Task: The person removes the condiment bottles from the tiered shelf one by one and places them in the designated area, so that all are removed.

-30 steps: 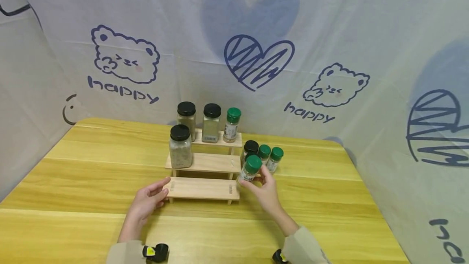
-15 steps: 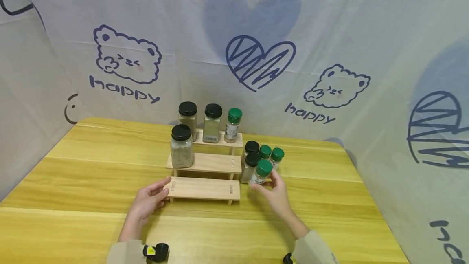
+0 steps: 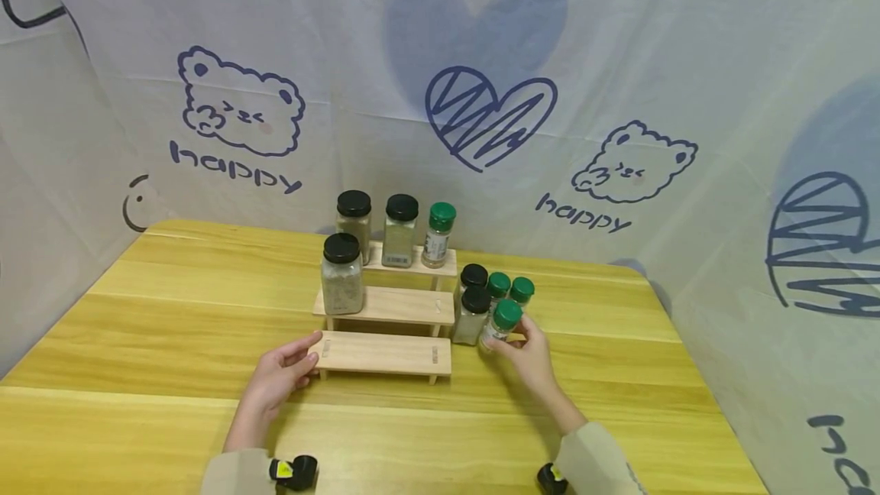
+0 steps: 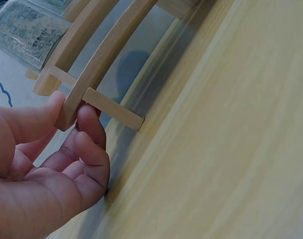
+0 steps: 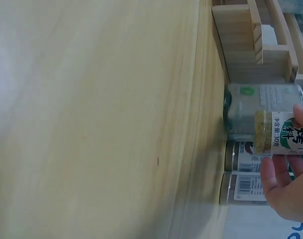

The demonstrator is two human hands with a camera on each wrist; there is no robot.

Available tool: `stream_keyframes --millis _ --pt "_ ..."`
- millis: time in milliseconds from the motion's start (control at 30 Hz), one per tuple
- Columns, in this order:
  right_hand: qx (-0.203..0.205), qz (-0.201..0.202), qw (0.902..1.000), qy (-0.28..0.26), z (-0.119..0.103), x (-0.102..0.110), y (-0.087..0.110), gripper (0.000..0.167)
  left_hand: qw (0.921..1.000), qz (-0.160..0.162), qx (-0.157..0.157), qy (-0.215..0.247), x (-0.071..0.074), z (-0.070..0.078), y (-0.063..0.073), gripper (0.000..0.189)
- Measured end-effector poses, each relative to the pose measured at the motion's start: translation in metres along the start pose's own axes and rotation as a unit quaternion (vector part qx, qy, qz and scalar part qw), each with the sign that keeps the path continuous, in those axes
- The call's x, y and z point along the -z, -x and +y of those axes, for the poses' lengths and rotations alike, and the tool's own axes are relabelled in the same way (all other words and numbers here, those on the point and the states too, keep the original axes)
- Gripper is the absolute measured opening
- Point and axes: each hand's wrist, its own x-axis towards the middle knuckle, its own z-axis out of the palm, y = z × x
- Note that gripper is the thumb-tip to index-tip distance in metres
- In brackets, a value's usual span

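My left hand (image 3: 276, 379) pinches the left end of the lowest step of a three-tier wooden spice rack (image 3: 381, 353), thumb above and fingers beneath in the left wrist view. Between thumb and fingers, my right hand (image 3: 535, 357) holds a small green-capped spice jar (image 3: 502, 325) right of the rack. Its labelled side (image 5: 285, 133) shows in the right wrist view, above the tabletop. Behind it stand two black-capped jars (image 3: 470, 319) and two green-capped jars (image 3: 522, 290), partly hidden. A large black-capped jar (image 3: 342, 281) sits at the left of the middle step.
On the top step are two black-capped jars (image 3: 399, 235) and one green-capped jar (image 3: 438, 239). The yellow wooden table (image 3: 172, 312) runs back to a white printed cloth (image 3: 371, 136), which also hangs along the sides.
My right hand has carried the green-capped jar rightward and a little down, away from the rack, uncovering the front black-capped jar. My left hand keeps its hold on the bottom step.
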Motion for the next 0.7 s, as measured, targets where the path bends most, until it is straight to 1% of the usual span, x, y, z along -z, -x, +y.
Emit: stream_keyframes --millis 100,200,333,433,600,667,700 --pt "0.004 0.004 0.9998 0.021 -0.003 0.001 -0.001 0.040 1.0000 0.000 0.001 0.001 0.000 0.000 0.000 0.040" --pt "-0.003 0.005 0.9992 0.038 0.008 0.003 -0.005 0.041 1.0000 0.001 0.002 0.002 0.000 0.000 0.000 0.040" --pt "-0.023 0.010 0.9983 0.053 0.025 0.003 -0.012 0.042 1.0000 0.001 0.003 0.002 0.000 0.000 0.000 0.040" --pt "-0.021 0.016 0.9977 0.063 0.030 0.002 -0.014 0.040 1.0000 0.003 0.006 0.002 0.000 0.000 -0.001 0.041" --pt "-0.014 0.018 0.9972 0.071 0.034 0.001 -0.016 0.039 0.9999 0.005 0.010 0.000 0.000 -0.001 -0.002 0.041" --pt "-0.015 0.015 0.9971 0.073 0.024 0.000 -0.015 0.038 0.9999 0.005 0.011 0.000 0.000 -0.001 -0.002 0.041" --pt "-0.017 0.014 0.9972 0.072 0.024 -0.001 -0.015 0.038 0.9999 0.006 0.012 0.001 0.000 -0.001 -0.002 0.041"
